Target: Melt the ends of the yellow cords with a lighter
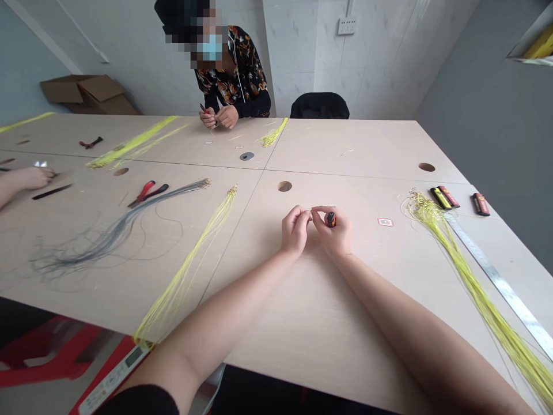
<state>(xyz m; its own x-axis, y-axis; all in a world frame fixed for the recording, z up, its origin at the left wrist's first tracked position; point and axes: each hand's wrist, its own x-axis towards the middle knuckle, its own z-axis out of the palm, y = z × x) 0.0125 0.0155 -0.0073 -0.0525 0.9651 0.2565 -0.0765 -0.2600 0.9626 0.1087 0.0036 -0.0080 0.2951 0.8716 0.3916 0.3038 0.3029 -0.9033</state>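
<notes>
My left hand (296, 231) is closed in a pinch above the table, its fingertips meeting those of my right hand. Whatever lies between the fingertips is too small to make out. My right hand (336, 233) is curled around a small black-and-orange cylinder (331, 219), whose dark end pokes out between the fingers; the rest of it is hidden. Left of my hands lies a bundle of yellow strands (201, 242) with small gold-coloured ends. A thicker yellow strand bundle (460, 259) lies to the right, and a small red-edged label (385, 222) sits near my right hand.
Red-and-black pliers (149, 193) and grey strands (112, 236) lie leftward. A metal ruler (496, 276) and several small cylinders (481, 204) lie at right. A cable hole (284, 186) is beyond my hands. Opposite, a masked person (233, 75) works; another person's hand (32, 177) shows at left.
</notes>
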